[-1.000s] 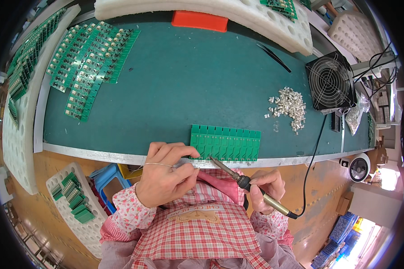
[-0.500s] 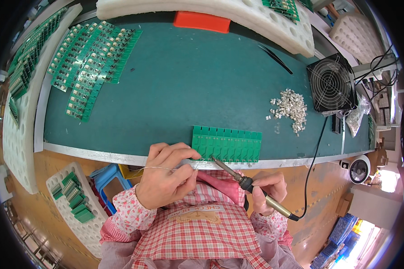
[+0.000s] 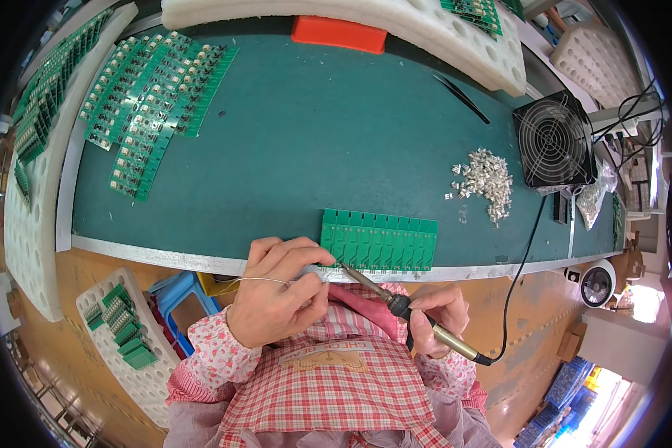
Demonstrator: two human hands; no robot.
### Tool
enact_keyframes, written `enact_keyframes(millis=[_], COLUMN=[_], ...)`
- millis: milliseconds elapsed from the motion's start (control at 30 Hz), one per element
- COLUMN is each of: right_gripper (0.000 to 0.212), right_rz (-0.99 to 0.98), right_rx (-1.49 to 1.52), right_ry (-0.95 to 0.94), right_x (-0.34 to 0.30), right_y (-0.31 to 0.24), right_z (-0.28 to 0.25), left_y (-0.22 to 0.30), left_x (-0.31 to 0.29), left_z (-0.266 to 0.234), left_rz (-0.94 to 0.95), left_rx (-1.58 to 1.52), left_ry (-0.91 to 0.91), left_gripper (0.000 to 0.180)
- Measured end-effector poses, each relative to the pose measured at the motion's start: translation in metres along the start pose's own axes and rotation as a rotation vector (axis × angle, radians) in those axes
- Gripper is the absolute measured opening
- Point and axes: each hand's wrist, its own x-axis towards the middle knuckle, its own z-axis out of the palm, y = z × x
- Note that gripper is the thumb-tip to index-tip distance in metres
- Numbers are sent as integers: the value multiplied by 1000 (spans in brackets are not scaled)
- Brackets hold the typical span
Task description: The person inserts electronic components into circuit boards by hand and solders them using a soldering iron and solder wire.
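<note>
Green circuit-board panel (image 3: 378, 240), one, lies at the near edge of the green bench mat (image 3: 313, 149), just in front of the person. The right hand (image 3: 434, 315) is closed around the handle of one soldering iron (image 3: 407, 312), whose tip meets the panel's near-left edge. The left hand (image 3: 280, 297) pinches one thin solder wire (image 3: 257, 281) between thumb and fingers, its free end at the same spot as the tip. Compared with the views one second and half a second ago, hands, iron and panel have barely shifted; the judgement is that one joint at the panel's left end is being worked throughout. Also shown: one heap of small metal parts (image 3: 485, 181), one black fan (image 3: 553, 143), one pair of black tweezers (image 3: 461, 98), one orange block (image 3: 339, 33), and several overlapping rows of populated boards (image 3: 153, 104), too many to count.
</note>
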Motion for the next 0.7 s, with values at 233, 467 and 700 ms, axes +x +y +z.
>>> enact_keyframes(millis=[233, 467, 700], right_gripper=[17, 17, 16], right_rz=[27, 21, 8], right_rx=[-1, -29, -64], right_ry=[8, -17, -8], right_x=[-6, -4, -6], right_y=[3, 2, 1], right_z=[1, -2, -2], left_y=[-1, 0, 0], left_x=[-1, 2, 3], left_z=[2, -4, -6], left_rz=[2, -2, -20], left_rx=[2, 25, 68], left_ry=[26, 6, -3], left_gripper=[26, 25, 25])
